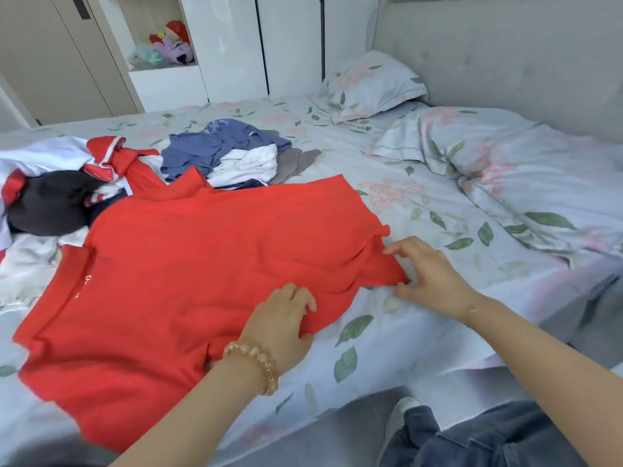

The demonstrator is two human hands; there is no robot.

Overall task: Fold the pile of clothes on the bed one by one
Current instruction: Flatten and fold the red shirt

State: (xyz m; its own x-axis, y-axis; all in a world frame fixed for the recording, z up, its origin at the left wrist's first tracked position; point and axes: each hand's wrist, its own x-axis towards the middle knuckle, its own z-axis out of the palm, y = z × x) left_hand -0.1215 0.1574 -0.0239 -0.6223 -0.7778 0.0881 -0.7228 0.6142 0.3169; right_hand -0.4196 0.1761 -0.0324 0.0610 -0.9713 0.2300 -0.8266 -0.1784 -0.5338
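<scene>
Both hands work the near right edge of a red shirt [188, 264] spread flat on the bed [387, 358]. The left hand [281, 326], wearing a beaded bracelet [256, 365], has its fingers curled into the hem and grips a bunch of cloth there. The right hand [428, 278] sits just right of it at the shirt's corner, thumb and fingers pinching the fabric edge, with a thin chain at the wrist. Holding two points along the same edge looks like a way to pull the cloth taut and square before a fold, so I judge the smoothing step is in hand and no fold has been made yet.

Spread with its collar toward the left and its hem toward the right, the shirt lies sideways to the person, which keeps the long side within reach. Faint pale lettering shows inside the collar band, too small to read.

Beyond the shirt, at the far left, the unfolded pile [60, 183] waits: white and red pieces with a dark garment on top. Next to it, farther right, is a second heap [229, 153] of blue, white and grey clothes; the blue piece bears a light printed motif, not legible. Two floral pillows [371, 85] rest at the far right by the padded headboard [505, 48]. Plush toys [172, 45] sit in a wardrobe niche at the far left.
</scene>
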